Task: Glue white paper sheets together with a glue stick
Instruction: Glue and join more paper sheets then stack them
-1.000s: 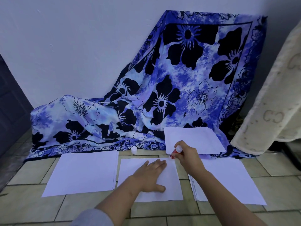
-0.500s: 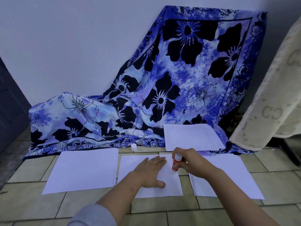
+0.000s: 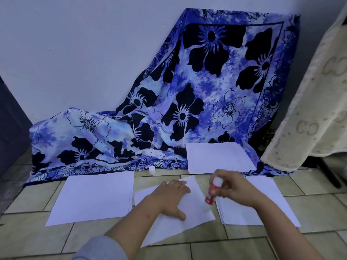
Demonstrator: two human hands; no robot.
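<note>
A white paper sheet lies turned at an angle on the tiled floor in front of me. My left hand presses flat on it, fingers spread. My right hand grips a red-and-white glue stick, tip down on the sheet's right edge. More white paper lies around: a stack at the left, a stack at the right partly under my right arm, and one sheet farther back on the cloth. The glue stick's white cap stands by the cloth's edge.
A blue floral cloth drapes from the white wall down onto the floor behind the papers. A cream patterned blanket hangs at the right. A dark surface borders the left edge.
The centre sheet has turned from square to angled under my left hand. My right hand has carried the glue stick from the sheet's far edge down along its right side.
</note>
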